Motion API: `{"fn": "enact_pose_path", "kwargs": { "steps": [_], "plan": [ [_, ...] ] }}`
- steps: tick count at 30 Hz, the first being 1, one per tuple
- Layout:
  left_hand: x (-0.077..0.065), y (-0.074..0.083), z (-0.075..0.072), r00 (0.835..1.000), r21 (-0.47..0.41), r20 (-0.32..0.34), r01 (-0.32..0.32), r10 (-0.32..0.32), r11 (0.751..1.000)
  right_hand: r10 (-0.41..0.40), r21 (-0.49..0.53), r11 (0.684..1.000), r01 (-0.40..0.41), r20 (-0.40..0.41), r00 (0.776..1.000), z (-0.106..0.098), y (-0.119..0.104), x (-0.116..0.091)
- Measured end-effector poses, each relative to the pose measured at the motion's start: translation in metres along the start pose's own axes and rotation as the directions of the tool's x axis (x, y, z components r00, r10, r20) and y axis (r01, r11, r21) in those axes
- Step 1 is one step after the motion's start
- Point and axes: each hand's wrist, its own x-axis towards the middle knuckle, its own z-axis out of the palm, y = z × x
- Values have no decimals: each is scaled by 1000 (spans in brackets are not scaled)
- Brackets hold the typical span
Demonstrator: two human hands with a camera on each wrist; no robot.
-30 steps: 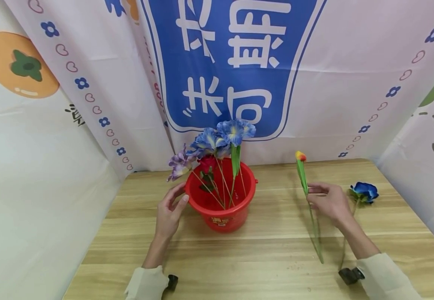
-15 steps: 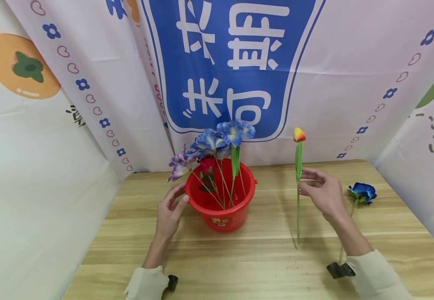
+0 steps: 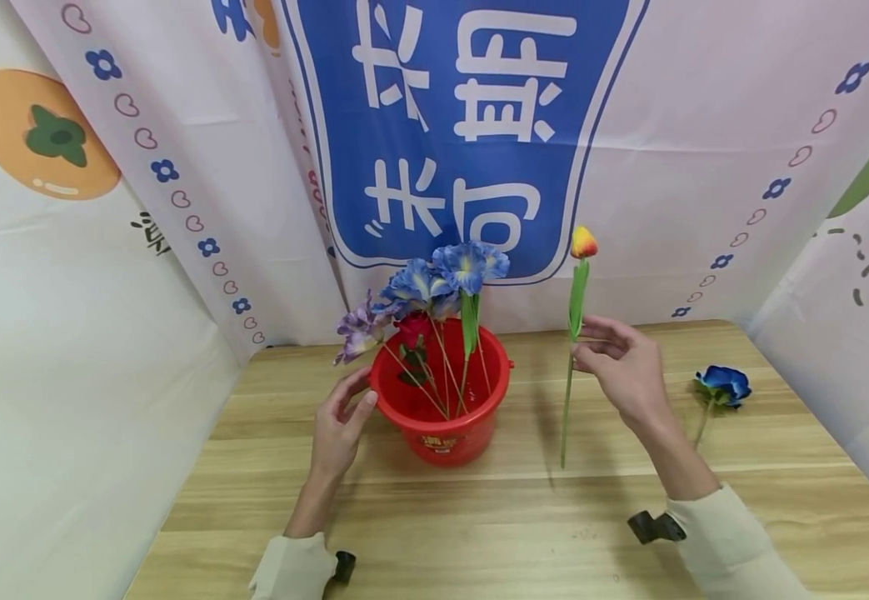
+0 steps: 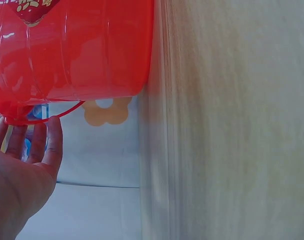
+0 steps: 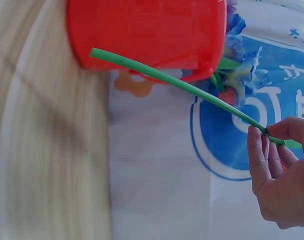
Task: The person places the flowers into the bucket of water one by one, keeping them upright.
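In the head view, my right hand point(image 3: 621, 367) pinches the stem of a red-and-yellow artificial tulip point(image 3: 576, 304), off the table and right of the red bucket point(image 3: 449, 442). The tulip's green stem point(image 5: 167, 77) slants across the right wrist view, its cut end in front of the bucket. My left hand point(image 3: 340, 429) rests its fingertips against the bucket's left rim, by the thin red handle point(image 4: 67, 111). Inside the bucket stand blue irises point(image 3: 467, 267), a purple iris point(image 3: 362, 331) and a red rose point(image 3: 414, 327).
A blue artificial flower point(image 3: 726, 386) lies on the wooden table point(image 3: 479, 533) at the right, its stem partly hidden behind my right forearm. Printed cloth point(image 3: 629, 208) hangs close behind the bucket and along both sides.
My right hand has lifted the tulip and carried it left toward the bucket, turning it more upright. The left hand and bucket stay put.
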Motion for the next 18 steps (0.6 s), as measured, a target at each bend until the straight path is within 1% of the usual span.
{"fn": "enact_pose_path", "kwargs": {
  "steps": [5, 10, 18],
  "plan": [
    [0, 0, 0, 1000, 6, 2, 4, -4, 1000, -40, 44, 998, 39, 10, 999, 13, -9, 4],
    [0, 0, 0, 1000, 3, 2, 7, -7, 1000, -77, 66, 995, 76, 15, 997, 23, -20, 10],
    [0, -2, -1, 1000, 3, 3, 13, -13, 1000, -104, 50, 993, 102, 28, 994, 32, -39, 15]
  ]
}}
